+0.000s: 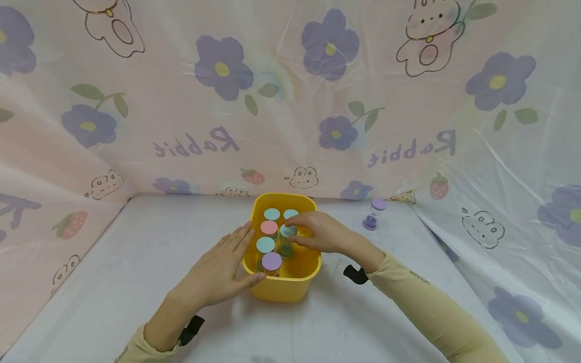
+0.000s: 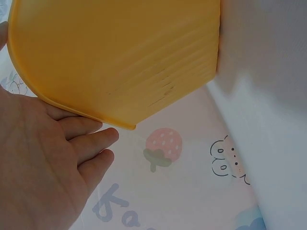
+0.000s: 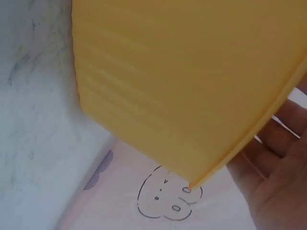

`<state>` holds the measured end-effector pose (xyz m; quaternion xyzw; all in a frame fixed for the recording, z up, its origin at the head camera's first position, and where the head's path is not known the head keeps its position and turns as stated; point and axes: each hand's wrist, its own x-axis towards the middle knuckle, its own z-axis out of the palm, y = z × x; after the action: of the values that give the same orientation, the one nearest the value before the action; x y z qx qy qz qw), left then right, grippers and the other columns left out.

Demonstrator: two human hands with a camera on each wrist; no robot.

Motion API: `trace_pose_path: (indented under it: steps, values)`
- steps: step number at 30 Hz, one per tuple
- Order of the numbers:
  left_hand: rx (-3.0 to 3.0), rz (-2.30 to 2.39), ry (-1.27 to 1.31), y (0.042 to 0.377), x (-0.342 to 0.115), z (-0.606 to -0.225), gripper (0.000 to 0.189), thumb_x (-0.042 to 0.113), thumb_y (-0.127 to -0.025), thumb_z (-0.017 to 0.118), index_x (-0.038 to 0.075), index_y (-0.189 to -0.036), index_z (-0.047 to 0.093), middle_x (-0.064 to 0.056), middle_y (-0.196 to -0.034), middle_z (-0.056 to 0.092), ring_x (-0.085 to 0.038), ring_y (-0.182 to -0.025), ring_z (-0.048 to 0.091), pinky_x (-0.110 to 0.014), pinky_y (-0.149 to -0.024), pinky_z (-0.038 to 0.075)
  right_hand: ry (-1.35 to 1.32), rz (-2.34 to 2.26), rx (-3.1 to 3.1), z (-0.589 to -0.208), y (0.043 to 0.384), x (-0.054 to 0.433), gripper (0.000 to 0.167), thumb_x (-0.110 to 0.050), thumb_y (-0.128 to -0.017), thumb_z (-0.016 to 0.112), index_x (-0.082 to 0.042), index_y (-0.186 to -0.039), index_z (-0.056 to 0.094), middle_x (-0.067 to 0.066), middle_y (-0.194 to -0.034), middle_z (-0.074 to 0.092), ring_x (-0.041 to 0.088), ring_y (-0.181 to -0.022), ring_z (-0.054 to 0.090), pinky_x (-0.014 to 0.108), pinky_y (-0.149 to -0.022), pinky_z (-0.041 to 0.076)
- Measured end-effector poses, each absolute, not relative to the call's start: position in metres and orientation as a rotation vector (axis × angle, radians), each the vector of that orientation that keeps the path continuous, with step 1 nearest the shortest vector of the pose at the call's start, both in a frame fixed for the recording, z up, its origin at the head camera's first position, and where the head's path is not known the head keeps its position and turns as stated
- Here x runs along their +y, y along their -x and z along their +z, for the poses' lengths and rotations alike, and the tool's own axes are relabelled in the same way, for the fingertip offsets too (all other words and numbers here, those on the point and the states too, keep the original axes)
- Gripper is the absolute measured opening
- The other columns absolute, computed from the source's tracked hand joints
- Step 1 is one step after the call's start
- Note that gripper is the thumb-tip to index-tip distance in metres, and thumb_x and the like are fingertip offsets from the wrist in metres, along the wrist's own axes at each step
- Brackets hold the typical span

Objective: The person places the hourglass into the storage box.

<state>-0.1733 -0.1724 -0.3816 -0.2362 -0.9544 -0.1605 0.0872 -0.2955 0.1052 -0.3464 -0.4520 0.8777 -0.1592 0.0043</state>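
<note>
A yellow plastic bin (image 1: 286, 290) stands on the table and holds several small sand timers. Inside it, my right hand (image 1: 320, 232) pinches a sand timer with a light blue cap and green sand (image 1: 286, 250) near its top. Beside that one are a pink-capped timer (image 1: 269, 228), a blue-capped timer (image 1: 265, 245) and, at the near end, a purple-capped timer (image 1: 272, 261). My left hand (image 1: 218, 272) rests on the bin's left rim, its fingers fairly straight. In the left wrist view, those fingers (image 2: 91, 139) lie along the rim.
A purple sand timer (image 1: 374, 214) stands on the white table (image 1: 172, 252), right of the bin near the back. Behind and at the sides hangs a pink curtain (image 1: 272, 111) with flowers and rabbits. Black straps (image 1: 355, 275) show at both wrists.
</note>
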Motion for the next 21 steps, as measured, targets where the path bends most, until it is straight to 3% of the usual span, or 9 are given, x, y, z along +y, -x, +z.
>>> trace_pose_path:
  steps: [13,18,21]
  values:
    - [-2.838,-0.482,0.705,0.173,-0.172,-0.382,0.101,0.071,-0.097,0.053,0.001,-0.164,0.023,-0.013,-0.173,0.016,-0.033,-0.157,0.024,-0.054,-0.126,0.026,1.646,-1.113,2.900,-0.361,0.286,0.137,0.038,-0.009,-0.092,0.078,-0.004,-0.129,0.070,0.008,-0.128,0.072,0.028,-0.121,0.067,0.047,-0.102,0.056]
    - [-2.822,-0.474,0.712,0.173,-0.171,-0.382,0.100,0.072,-0.098,0.049,0.001,-0.164,0.024,-0.014,-0.172,0.019,-0.034,-0.157,0.025,-0.055,-0.125,0.027,1.659,-1.352,3.018,-0.369,0.294,0.151,0.040,-0.001,-0.089,0.078,0.001,-0.128,0.069,0.013,-0.127,0.072,0.029,-0.113,0.068,0.038,-0.094,0.059]
    - [-2.821,-0.474,0.714,0.173,-0.172,-0.383,0.100,0.072,-0.099,0.048,0.001,-0.164,0.024,-0.014,-0.172,0.020,-0.035,-0.156,0.026,-0.055,-0.125,0.028,1.594,-1.464,3.106,-0.373,0.302,0.163,0.038,0.002,-0.088,0.077,0.002,-0.125,0.069,0.015,-0.124,0.071,0.030,-0.111,0.067,0.030,-0.095,0.056]
